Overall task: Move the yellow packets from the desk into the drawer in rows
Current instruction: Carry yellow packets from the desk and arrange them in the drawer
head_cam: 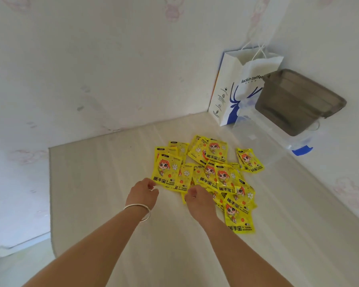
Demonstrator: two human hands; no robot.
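Bright, soft, even daylight; faint shadows; wide-angle bending and blur at edges.

Your left hand reaches the near edge of the yellow packets heaped on the pale desk, fingers curled at one packet's corner. Your right hand rests on the heap. Behind stand a paper bag and a grey box.
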